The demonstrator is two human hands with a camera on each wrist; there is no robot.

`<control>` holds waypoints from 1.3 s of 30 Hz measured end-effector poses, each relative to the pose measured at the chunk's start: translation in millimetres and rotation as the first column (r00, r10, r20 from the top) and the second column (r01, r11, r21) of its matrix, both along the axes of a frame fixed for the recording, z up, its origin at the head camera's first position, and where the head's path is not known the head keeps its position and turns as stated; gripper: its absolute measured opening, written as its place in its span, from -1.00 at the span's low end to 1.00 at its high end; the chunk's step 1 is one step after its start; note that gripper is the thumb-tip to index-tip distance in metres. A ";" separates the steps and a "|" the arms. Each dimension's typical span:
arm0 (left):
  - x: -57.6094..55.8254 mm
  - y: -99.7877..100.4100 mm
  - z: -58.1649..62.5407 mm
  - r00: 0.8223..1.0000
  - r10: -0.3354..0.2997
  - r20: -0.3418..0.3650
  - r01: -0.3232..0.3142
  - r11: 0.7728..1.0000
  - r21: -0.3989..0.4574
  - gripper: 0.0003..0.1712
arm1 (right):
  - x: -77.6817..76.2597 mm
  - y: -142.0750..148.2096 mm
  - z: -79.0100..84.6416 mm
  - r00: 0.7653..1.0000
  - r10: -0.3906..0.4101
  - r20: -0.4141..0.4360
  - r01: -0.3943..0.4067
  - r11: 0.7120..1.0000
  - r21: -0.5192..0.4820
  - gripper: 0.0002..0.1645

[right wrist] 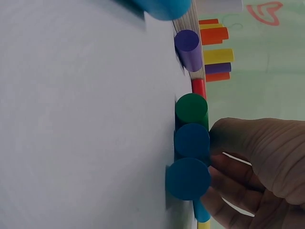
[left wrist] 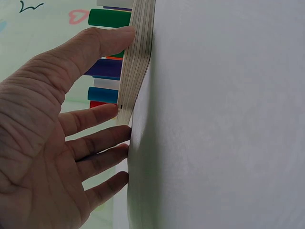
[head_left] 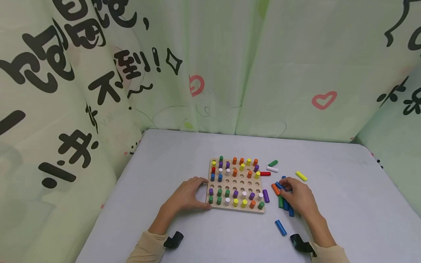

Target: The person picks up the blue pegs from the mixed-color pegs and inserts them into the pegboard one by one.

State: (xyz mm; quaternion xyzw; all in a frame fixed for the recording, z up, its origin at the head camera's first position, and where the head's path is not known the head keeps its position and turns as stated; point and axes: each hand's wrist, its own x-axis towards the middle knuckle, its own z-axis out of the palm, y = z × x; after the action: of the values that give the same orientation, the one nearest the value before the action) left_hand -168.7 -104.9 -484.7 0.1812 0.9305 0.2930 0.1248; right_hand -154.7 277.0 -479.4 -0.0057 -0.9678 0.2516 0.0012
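Observation:
A wooden pegboard (head_left: 242, 184) stands on the table with coloured pegs upright in many of its holes. Along the board's left edge lies my left hand (head_left: 187, 195), its thumb at the near corner and the fingers spread along the side. In the left wrist view, the thumb tip touches the layered board edge (left wrist: 138, 52). To the right of the board, my right hand (head_left: 299, 195) is over a group of loose pegs, thumb and index finger pinching a blue peg (head_left: 279, 185). Beside that hand are an orange peg (head_left: 275, 189) and a green peg (head_left: 281, 201).
A purple peg (head_left: 266, 196) and a red peg (head_left: 265, 174) lie close to the board's right side. Farther back are white (head_left: 272, 169), green (head_left: 273, 163) and yellow (head_left: 301, 176) pegs. A blue peg (head_left: 281, 227) lies nearer the front. Printed curtains surround the white table (head_left: 184, 149).

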 end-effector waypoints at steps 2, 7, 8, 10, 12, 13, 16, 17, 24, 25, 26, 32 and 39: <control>0.4 -0.1 -0.4 1.000 0.000 0.000 0.000 1.000 0.002 -0.02 | 0.1 0.1 -0.1 1.000 0.002 0.006 -0.002 1.000 0.004 -0.61; 1.5 0.1 -2.1 1.000 0.000 -0.004 0.000 1.000 0.006 -0.02 | 1.7 0.3 -0.2 1.000 0.006 0.008 -0.006 1.000 0.001 -0.59; 1.6 0.2 -2.4 1.000 0.000 -0.004 0.000 1.000 0.006 -0.02 | 2.1 0.3 -0.3 1.000 0.006 0.006 -0.006 1.000 -0.001 -0.59; 1.8 0.4 -3.2 1.000 0.000 -0.003 0.000 1.000 0.006 -0.02 | 3.3 0.2 -0.3 1.000 0.006 0.001 -0.006 1.000 -0.006 -0.58; 1.9 0.6 -3.8 1.000 -0.001 -0.003 0.001 1.000 0.007 -0.02 | 4.3 0.1 -0.1 1.000 0.006 -0.008 -0.006 1.000 -0.009 -0.58; 1.9 0.7 -3.9 1.000 -0.003 -0.003 0.003 1.000 0.007 -0.02 | 4.8 0.0 0.1 1.000 0.007 -0.014 -0.007 1.000 -0.010 -0.57; 2.3 1.0 -4.1 1.000 -0.004 -0.003 0.004 1.000 0.007 -0.03 | 6.0 -0.6 0.5 0.999 0.006 -0.036 -0.007 1.000 -0.013 -0.57; 2.3 0.9 -3.8 1.000 -0.005 -0.004 0.005 1.000 0.006 -0.02 | 6.4 -0.8 0.5 0.999 0.004 -0.044 -0.005 1.000 -0.014 -0.57; 1.9 0.0 0.0 1.000 -0.006 -0.002 0.006 1.000 0.003 -0.02 | 7.7 -2.4 2.6 0.996 -0.007 -0.086 0.004 0.999 -0.036 -0.60; 1.9 -0.3 0.7 1.000 -0.008 -0.005 0.008 1.000 0.002 -0.03 | 7.8 -2.6 3.0 0.996 -0.008 -0.090 0.005 0.999 -0.042 -0.60; 2.1 -0.4 1.3 1.000 -0.009 -0.005 0.009 1.000 0.001 -0.03 | 7.8 -2.8 3.4 0.996 -0.010 -0.094 0.005 0.999 -0.046 -0.60; 1.8 -0.3 2.6 1.000 -0.005 -0.004 0.005 1.000 0.010 -0.03 | 7.8 -6.4 6.3 0.994 -0.025 -0.102 0.017 0.997 -0.070 -0.60; 0.2 -0.8 0.5 1.000 -0.014 -0.006 0.014 1.000 0.012 -0.02 | 7.1 -14.8 11.8 0.995 -0.036 -0.094 0.027 0.995 -0.093 -0.59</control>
State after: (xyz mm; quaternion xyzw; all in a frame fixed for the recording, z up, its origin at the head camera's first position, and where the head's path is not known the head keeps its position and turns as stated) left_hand -168.5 -105.7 -484.2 0.1894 0.9277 0.2971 0.1231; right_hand -147.7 262.2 -467.6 -0.0091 -0.9539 0.2956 0.0515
